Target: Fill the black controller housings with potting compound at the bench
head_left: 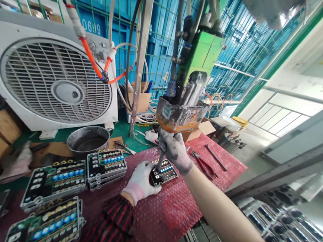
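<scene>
My left hand (143, 178), in a white glove, grips the left edge of a small circuit board in a metal housing (168, 175). The board lies on the red bubble-wrap mat and carries a row of blue round components. Above it my right hand (175, 151), in a grey-stained glove, is closed around a slim grey nozzle tube (161, 161). The tube slants down, its lower end at the board's left part; whether it touches cannot be made out. Just over the right hand hangs a smeared orange-and-clear cup (178, 121) under a green dispensing head (203, 54).
Similar boards (106, 164) stand stacked at the left, with larger ones (54, 181) beside them. Behind are a black bowl (88, 140) and a white box fan (57, 80). Red-handled pliers (204, 165) and a thin rod (216, 157) lie right on the red mat (182, 205).
</scene>
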Demonstrator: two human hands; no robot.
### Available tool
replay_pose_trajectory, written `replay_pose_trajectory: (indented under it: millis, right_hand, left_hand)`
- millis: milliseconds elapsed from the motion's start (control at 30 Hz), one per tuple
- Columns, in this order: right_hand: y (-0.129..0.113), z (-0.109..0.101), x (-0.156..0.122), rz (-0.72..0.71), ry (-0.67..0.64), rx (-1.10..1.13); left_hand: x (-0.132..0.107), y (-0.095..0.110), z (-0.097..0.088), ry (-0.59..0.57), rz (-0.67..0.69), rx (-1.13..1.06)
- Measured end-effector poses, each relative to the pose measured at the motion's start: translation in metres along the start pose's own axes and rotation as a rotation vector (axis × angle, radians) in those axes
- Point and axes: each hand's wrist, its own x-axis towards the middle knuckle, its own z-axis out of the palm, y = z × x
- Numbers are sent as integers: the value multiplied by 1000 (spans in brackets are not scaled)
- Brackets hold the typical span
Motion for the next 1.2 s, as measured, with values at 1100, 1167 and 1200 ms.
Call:
replay_pose_trajectory:
  millis: [1100, 1167, 1200]
  right_hand:
    - [18, -7, 18, -25, 125, 60]
    - [23, -10, 18, -23, 133, 93]
    - [24, -12, 18, -25, 136, 99]
  left_hand:
    - [3, 8, -10, -80, -130, 122]
    - [4, 7, -9, -80, -129, 125]
    - [4, 6, -8, -79, -127, 125]
